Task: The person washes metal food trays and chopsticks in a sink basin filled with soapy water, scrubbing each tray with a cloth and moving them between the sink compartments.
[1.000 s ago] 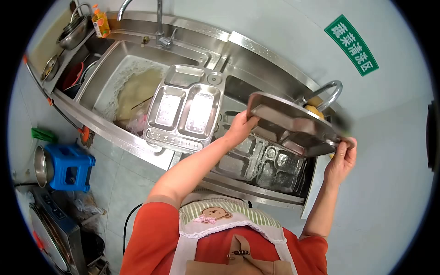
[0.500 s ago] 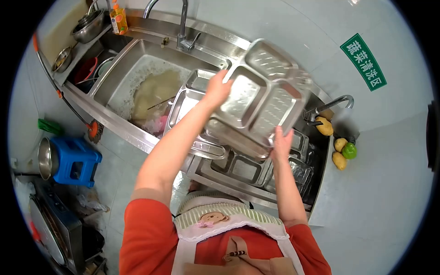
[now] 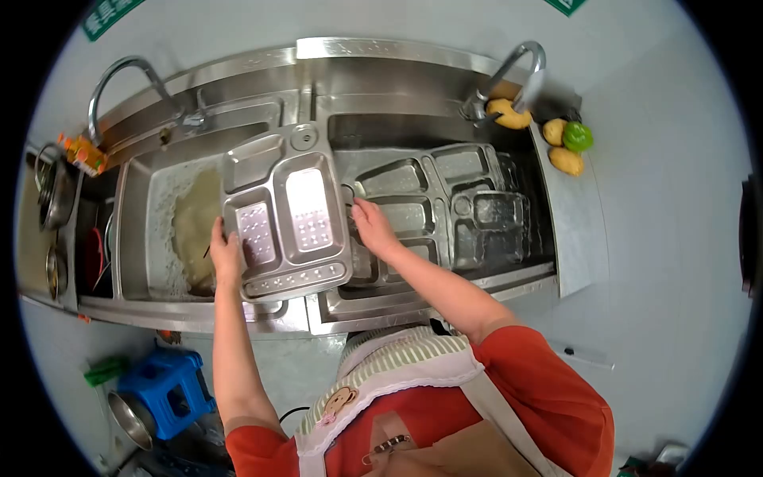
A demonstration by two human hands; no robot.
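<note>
A shiny metal compartment tray lies slanted across the divider between two sink basins. My left hand is at its left edge, thumb over the rim and fingers outside it. My right hand, fingers curled, is just beyond that tray's right edge, at the rim of another compartment tray in the right basin. Whether its fingertips also touch the slanted tray is hidden. Further right in that basin, more compartment trays lie overlapping, wet.
The left basin holds cloudy, sudsy water. Curved faucets stand behind both basins. An orange soap bottle is at the far left. Potatoes and a green pepper sit on the right ledge. A blue stool stands on the floor.
The tray raised in both hands is down in the right basin. My hands have moved left and lower, the left one now at the tray over the divider. The view has turned.
</note>
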